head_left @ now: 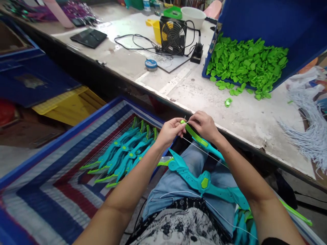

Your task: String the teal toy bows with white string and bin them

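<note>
Two sets of fingers are meeting above my knees in the head view. My left fingers (180, 128) are pinching the lime-green limb (199, 136) of a toy bow near its end, and my right fingers (196, 118) are working just beside them, apparently gripping a thin white bowstring (201, 149), though the exact hold is too small to confirm. This bow is slanting down to the right, its teal part (213, 150) passing behind my right forearm, with the string running below the limb.

A second toy bow (192, 178) is lying across my jeans (166, 182), and a loose white cord (217, 212) is trailing over my shirt. On my left, several teal-and-green bows (127, 149) are resting in a blue-rimmed tub (28, 177). On the surface (189, 90), green plastic pieces (247, 64) are spilling from a tipped blue bin (255, 20).

I am judging that a weakening pinch could be letting the bowstring slip, a hard tug could be springing the limb loose, and a shifting knee could be sliding the second bow off.
</note>
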`<state>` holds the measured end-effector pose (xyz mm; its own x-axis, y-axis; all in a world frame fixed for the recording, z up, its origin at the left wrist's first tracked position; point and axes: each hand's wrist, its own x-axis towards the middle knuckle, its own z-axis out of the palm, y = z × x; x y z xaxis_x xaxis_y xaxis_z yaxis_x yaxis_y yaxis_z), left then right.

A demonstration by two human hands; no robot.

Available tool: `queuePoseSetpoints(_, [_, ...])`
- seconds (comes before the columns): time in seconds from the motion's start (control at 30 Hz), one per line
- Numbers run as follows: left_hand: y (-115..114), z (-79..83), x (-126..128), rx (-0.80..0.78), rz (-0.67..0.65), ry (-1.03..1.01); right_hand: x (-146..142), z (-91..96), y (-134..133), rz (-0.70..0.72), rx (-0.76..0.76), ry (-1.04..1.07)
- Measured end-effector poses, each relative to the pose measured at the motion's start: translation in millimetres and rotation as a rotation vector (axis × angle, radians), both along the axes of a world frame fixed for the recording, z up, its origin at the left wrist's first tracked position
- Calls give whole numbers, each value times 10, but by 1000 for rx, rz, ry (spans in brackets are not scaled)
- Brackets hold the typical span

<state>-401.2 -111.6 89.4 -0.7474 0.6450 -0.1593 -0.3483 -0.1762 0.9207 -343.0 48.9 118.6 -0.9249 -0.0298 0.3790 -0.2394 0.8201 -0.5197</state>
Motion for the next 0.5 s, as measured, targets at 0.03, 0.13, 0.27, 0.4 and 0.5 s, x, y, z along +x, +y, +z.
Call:
queuePoseSetpoints(0.03, [-5,-8,2,-26,-22,4,10,9,-17,14,43,-7])
queuePoseSetpoints(0.13, [11,-74,28,-167,-10,147,-8,0,-21,72,156,-42])
queuePoseSetpoints(0.27, [94,-236,140,-184,202,398,-242,6,398,-106,170,7])
queuePoseSetpoints(0.4, [155,-331,251,-44,216,438,-440,203,880,-560,-35,300])
queuePoseSetpoints(0.5, [181,-289,207,-39,103,280,-289,264,546,-521,-205,337])
